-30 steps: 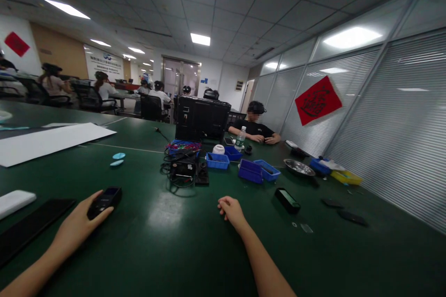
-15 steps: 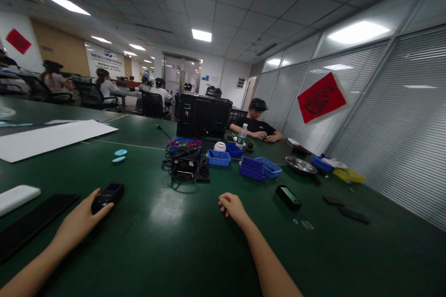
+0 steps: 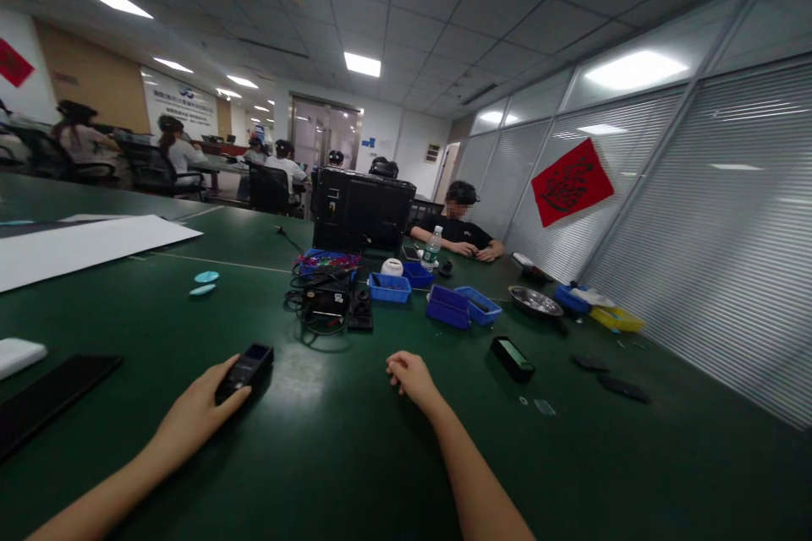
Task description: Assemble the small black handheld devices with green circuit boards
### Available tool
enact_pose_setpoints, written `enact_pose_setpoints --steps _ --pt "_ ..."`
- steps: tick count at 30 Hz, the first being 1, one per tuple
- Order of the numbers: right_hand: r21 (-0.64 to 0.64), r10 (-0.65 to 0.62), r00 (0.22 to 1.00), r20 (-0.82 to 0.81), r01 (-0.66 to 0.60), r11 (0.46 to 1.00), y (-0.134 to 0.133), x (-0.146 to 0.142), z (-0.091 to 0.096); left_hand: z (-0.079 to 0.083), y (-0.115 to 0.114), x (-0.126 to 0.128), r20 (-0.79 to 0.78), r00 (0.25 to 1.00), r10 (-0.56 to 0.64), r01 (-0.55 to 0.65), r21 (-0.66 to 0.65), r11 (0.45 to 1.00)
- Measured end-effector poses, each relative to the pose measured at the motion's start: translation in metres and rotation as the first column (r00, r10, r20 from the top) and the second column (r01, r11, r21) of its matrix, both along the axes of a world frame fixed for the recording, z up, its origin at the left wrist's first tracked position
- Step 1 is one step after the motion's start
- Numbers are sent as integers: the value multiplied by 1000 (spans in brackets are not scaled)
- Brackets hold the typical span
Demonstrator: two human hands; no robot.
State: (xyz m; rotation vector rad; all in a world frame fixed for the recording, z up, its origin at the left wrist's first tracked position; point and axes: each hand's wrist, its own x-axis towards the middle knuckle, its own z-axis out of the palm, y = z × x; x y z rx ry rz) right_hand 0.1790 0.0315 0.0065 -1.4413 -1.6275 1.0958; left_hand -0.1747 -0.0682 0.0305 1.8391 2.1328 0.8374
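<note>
My left hand (image 3: 200, 407) rests on the green table (image 3: 330, 456) with its fingers closed around a small black handheld device (image 3: 244, 371), whose far end sticks out past my fingertips. My right hand (image 3: 411, 378) lies on the table to the right of it, fingers curled in loosely with nothing visible in them. A black box with a green top (image 3: 511, 357) sits a short way right of my right hand. A black unit wrapped in cables (image 3: 325, 304) stands beyond both hands.
Several blue bins (image 3: 452, 307), a metal bowl (image 3: 534, 302), a yellow tray (image 3: 617, 319) and a large black case (image 3: 360, 211) stand farther back. A person sits behind them at the table. A white sheet (image 3: 82, 245) and a black slab (image 3: 51, 393) lie at left.
My left hand has slid to the right with the black device, closer to the table's middle. My right hand has stayed in place. The view has shifted slightly.
</note>
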Motion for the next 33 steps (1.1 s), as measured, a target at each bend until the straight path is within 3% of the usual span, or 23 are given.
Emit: enact_pose_setpoints --steps 4,10,16,21,24,28,33 --pt "11 7 1000 13 -7 1000 -1 1 0 -5 14 40 100 979 -178 180 -12 984" --pt "42 18 999 44 -20 999 -3 -1 0 -13 37 112 134 923 -361 357 55 933" --pt "125 -93 993 73 83 989 -5 -2 4 -30 49 169 128 848 -515 497 147 855" --pt "211 -176 951 256 123 970 -17 -8 19 -32 47 174 89 758 -646 637 118 762" --pt "194 -163 870 465 79 978 -27 -17 27 -25 44 171 70 708 -702 695 103 711" --pt "156 -193 696 692 117 981 -30 -16 37 -21 43 169 76 709 -701 696 81 713" --pt "171 -316 552 772 298 939 -20 20 45 -23 43 168 75 710 -701 697 69 714"
